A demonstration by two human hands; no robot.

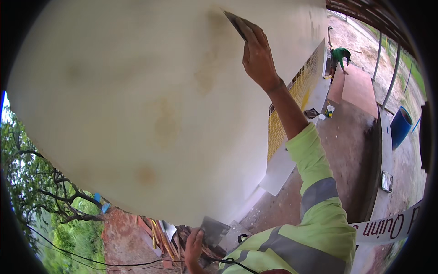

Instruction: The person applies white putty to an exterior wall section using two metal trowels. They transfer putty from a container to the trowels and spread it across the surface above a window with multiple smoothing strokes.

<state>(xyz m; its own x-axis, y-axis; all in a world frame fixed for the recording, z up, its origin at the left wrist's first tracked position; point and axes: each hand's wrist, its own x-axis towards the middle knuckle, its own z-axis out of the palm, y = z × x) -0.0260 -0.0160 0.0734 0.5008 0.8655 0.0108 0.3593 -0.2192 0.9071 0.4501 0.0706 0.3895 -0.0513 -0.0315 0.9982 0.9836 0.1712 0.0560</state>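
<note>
A broad cream wall (114, 100) with brownish patches fills the middle and left of the view. My right arm, in a yellow-green sleeve with a grey band, reaches high along it. In my right hand (260, 59), fingers closed, is a thin dark scraper blade (234, 24), its tip at or very close to the wall above a brown smear. Low down, my left hand (194, 249) grips the edge of a flat grey rectangular plate (215, 231), held near the wall's bottom edge. Whether that plate has a handle cannot be seen.
A yellow lattice panel (292, 98) adjoins the wall at right. Beyond lie a small bucket (329, 111), large reddish boards (358, 91) with a person in green (340, 55) bending over them, and a blue barrel (401, 128). Wood scraps (157, 237) and a tree (64, 196) are lower left.
</note>
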